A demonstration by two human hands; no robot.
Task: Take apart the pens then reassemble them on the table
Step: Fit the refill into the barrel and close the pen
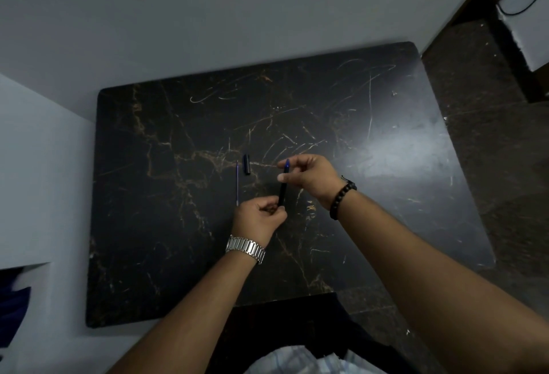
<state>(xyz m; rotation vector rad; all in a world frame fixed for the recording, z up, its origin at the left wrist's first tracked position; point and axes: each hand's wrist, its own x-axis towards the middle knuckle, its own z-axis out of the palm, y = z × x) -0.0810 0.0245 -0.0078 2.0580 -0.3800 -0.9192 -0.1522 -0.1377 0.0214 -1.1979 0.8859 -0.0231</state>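
Dark marble-patterned counter [178,225] with gold veins and pale scratches, rounded corners, set against a grey wall. Both hands are over its middle, sharing one dark blue plastic pen barrel [282,186], held off the surface and tilted, lower end at 6 o'clock, upper end at 12.

Left hand [257,219], silver metal link watch [245,248] on the wrist, is pinched closed on the barrel's lower end, fingers curled around it. Right hand [309,179], black beaded bracelet [341,200] on the wrist, is clamped on the upper end: thumb and fingertips touch the barrel near its blue tip.

Thin blue ink refill [237,182] lies flat on the counter at about 9 o'clock from the barrel, pointing 12 to 6, near but not touching the left hand. Short dark blue pen cap [246,164] lies just beside the refill's upper end, at about 10 o'clock from the barrel, apart from both hands.

Dark speckled floor [475,91] shows at 2 o'clock.
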